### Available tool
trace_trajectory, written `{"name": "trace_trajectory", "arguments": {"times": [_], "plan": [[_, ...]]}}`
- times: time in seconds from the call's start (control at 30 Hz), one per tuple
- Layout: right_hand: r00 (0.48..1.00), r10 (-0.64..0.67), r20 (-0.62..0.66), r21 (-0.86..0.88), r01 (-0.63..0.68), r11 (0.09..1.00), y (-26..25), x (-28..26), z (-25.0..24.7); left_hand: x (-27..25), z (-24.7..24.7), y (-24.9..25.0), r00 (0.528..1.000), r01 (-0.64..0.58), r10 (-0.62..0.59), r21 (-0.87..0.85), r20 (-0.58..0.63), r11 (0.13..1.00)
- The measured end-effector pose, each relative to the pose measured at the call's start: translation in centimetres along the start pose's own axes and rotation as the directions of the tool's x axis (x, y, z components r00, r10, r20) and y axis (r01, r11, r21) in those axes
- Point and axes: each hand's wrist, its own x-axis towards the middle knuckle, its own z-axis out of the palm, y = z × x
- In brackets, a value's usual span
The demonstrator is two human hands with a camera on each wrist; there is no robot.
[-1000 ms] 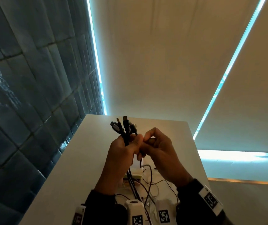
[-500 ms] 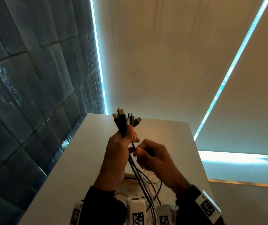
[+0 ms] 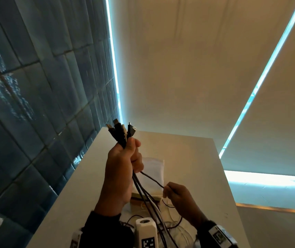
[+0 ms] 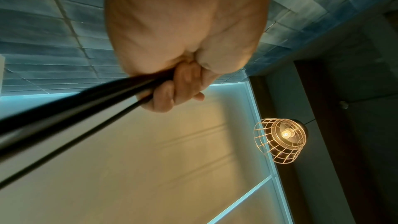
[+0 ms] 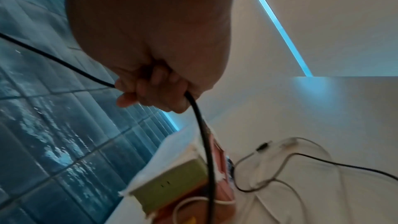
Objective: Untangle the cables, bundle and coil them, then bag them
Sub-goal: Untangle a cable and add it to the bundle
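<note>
Nearest you, your right hand (image 3: 177, 196) has its fingers curled round one thin black cable (image 3: 152, 179), which runs up and to the left from that fist to the bunch above. To do this step well, I'd let the strand slide through those fingers rather than clamp it, and draw it down and toward you along its own line, so any loop among the loose cables on the table (image 3: 196, 158) works free instead of tightening into a knot. Just beyond, your left hand (image 3: 121, 169) is closed in a fist round the bundle of cables (image 3: 141, 187), held above the table; keep that grip firm so the ends stay level. The bundle's long axis runs nearly upright, tilted a little away from you and to the left: the plugs (image 3: 119, 131) fan out of the top of the fist, and the tails hang down toward the table. Farther back, behind the hanging tails, a white bag (image 3: 153, 167) lies flat on the table, waiting.
</note>
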Motion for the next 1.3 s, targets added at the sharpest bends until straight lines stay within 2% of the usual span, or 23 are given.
{"name": "trace_trajectory", "arguments": {"times": [0.1, 0.2, 0.27, 0.33, 0.4, 0.53, 0.6, 0.67, 0.73, 0.8, 0.97, 1.07, 1.3], "plan": [[0.997, 0.066, -0.043, -0.081, -0.07, 0.994, 2.3, 0.3, 0.1, -0.1, -0.1, 0.4, 1.0, -0.005, 0.004, -0.042, -0.003, 0.999], [0.988, 0.114, -0.106, -0.099, -0.125, 0.987, 1.9, 0.5, 0.1, -0.3, -0.1, 0.5, 0.999, 0.004, -0.006, -0.047, -0.042, 0.999], [0.973, 0.151, -0.177, 0.005, -0.152, 0.988, 0.0, 0.5, -0.3, -0.3, -0.2, 0.3, 0.998, 0.008, -0.01, -0.026, -0.068, 1.0], [0.961, 0.167, -0.222, 0.219, -0.118, 0.969, -2.9, 0.5, -0.8, -0.1, -0.3, -0.1, 0.995, 0.042, -0.043, -0.015, -0.087, 0.999], [0.969, 0.105, -0.225, 0.386, -0.011, 0.922, -6.5, 0.4, -1.6, -0.1, -0.4, -0.6, 0.992, 0.094, -0.092, 0.02, -0.089, 0.995], [0.979, -0.167, -0.12, 0.497, 0.205, 0.843, -11.8, -0.6, -2.1, -0.3, -0.2, -0.8, 0.983, 0.171, -0.162, 0.1, -0.092, 0.98], [0.962, -0.27, -0.041, 0.506, 0.253, 0.825, -13.1, -1.2, -2.1, -0.4, -0.2, -0.4, 0.982, 0.187, -0.184, 0.054, -0.047, 0.981], [0.947, -0.317, 0.046, 0.469, 0.26, 0.844, -13.6, -1.7, -2.0, -0.6, -0.2, 0.2, 0.976, 0.216, -0.213, -0.07, 0.045, 0.974], [0.947, -0.28, 0.158, 0.432, 0.189, 0.882, -13.2, -1.9, -1.9, -0.8, -0.4, 0.7, 0.975, 0.219, -0.202, -0.217, 0.096, 0.951], [0.947, -0.201, 0.249, 0.431, 0.078, 0.899, -12.0, -2.1, -1.7, -0.8, -0.5, 1.0, 0.978, 0.2, -0.174, -0.286, 0.116, 0.937], [0.942, -0.081, 0.326, 0.362, -0.046, 0.931, -9.1, -2.2, -0.9, -1.1, -0.7, 0.8, 0.982, 0.152, -0.119, -0.239, 0.147, 0.959], [0.95, -0.037, 0.309, 0.339, -0.074, 0.938, -7.1, -2.0, -0.5, -1.1, -0.9, 1.2, 0.981, 0.125, -0.079, -0.268, 0.179, 0.955], [0.982, 0.09, 0.166, 0.203, -0.123, 0.971, -2.8, -1.2, 0.8, -1.3, -1.3, 1.5, 0.983, 0.082, -0.041, -0.234, 0.178, 0.969]]}}
